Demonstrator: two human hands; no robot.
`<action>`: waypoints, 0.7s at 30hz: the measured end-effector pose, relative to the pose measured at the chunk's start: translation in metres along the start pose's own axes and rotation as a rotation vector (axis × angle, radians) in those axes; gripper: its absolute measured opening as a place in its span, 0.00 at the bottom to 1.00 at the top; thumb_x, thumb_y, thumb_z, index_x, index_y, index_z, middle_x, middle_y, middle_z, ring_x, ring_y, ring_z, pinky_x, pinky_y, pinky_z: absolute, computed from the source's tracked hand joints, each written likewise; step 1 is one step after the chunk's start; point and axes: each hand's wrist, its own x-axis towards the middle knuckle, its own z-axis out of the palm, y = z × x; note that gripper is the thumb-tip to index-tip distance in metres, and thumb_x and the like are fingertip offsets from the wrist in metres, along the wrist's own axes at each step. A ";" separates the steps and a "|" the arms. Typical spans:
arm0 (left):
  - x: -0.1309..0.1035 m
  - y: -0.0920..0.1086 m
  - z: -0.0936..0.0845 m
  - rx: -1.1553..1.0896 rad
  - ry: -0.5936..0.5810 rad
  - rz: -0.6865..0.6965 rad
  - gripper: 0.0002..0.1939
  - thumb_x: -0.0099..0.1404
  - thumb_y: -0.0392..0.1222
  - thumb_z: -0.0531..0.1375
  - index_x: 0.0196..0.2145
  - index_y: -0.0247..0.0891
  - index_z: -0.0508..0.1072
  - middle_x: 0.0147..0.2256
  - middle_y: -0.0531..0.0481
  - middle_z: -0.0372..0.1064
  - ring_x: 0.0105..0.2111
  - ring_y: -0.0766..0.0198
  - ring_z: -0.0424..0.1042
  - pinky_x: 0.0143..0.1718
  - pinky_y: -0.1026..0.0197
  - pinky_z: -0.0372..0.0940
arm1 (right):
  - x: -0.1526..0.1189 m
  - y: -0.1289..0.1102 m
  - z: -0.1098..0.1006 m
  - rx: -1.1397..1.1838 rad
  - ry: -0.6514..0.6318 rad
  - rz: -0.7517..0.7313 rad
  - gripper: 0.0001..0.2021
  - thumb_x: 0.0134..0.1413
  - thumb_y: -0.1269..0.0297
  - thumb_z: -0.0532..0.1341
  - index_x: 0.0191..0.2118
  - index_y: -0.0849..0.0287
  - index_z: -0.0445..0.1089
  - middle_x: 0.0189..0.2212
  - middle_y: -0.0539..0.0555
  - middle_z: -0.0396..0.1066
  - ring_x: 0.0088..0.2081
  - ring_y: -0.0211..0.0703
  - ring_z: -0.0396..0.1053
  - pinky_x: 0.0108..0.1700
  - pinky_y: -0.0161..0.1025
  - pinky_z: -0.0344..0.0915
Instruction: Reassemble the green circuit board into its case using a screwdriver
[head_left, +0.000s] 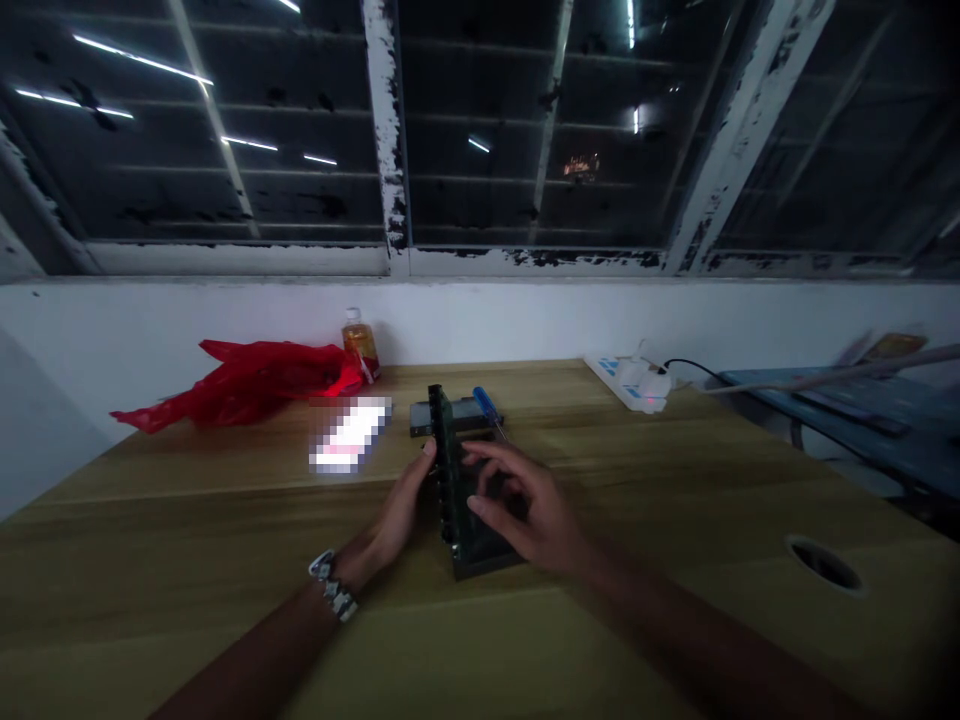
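A dark green circuit board (452, 490) with a row of black parts along its edge stands upright on a black case (487, 562). My left hand (397, 510), with a bracelet at the wrist, grips the board from the left. Its thumb lies against the board's edge, while its other fingers are largely hidden. My right hand (529, 505) hovers over the case, right of the board, with its fingers bent and apart and nothing visible between them. Whether its fingertips touch the board I cannot tell. Behind the board lie a grey flat rectangular part (425, 417) and a blue-handled screwdriver (486, 403).
A bright, pixelated flat object (351, 437) lies at left on the wooden table (247, 570). Behind it are a red plastic bag (247, 385) and a bottle (360, 345). A white power strip (630, 383) sits back right. The table has a round cable hole (825, 564).
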 end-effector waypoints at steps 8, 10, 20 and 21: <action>-0.002 0.010 0.004 0.032 0.020 -0.080 0.30 0.65 0.66 0.54 0.51 0.41 0.75 0.48 0.45 0.76 0.55 0.47 0.69 0.57 0.45 0.62 | 0.006 0.002 -0.003 0.026 0.048 0.095 0.13 0.61 0.58 0.61 0.49 0.51 0.66 0.36 0.51 0.69 0.33 0.39 0.68 0.34 0.37 0.66; -0.005 0.015 0.009 0.158 0.093 -0.045 0.29 0.62 0.65 0.57 0.50 0.41 0.75 0.48 0.46 0.76 0.53 0.46 0.70 0.55 0.46 0.64 | 0.006 0.001 -0.003 0.060 0.037 0.106 0.14 0.59 0.57 0.63 0.49 0.52 0.65 0.33 0.49 0.67 0.32 0.39 0.67 0.34 0.37 0.65; -0.001 0.019 0.007 0.293 0.202 0.133 0.23 0.65 0.58 0.58 0.52 0.42 0.72 0.47 0.46 0.75 0.51 0.50 0.71 0.51 0.48 0.68 | 0.018 0.013 -0.022 0.056 0.147 0.197 0.08 0.56 0.59 0.63 0.40 0.55 0.68 0.30 0.50 0.70 0.32 0.41 0.69 0.35 0.39 0.67; 0.001 0.020 0.005 0.289 0.204 0.179 0.21 0.66 0.56 0.58 0.50 0.42 0.73 0.47 0.46 0.75 0.51 0.51 0.71 0.52 0.48 0.67 | 0.019 0.017 -0.024 0.050 0.139 0.229 0.09 0.56 0.58 0.63 0.40 0.56 0.68 0.31 0.51 0.71 0.32 0.41 0.70 0.34 0.40 0.68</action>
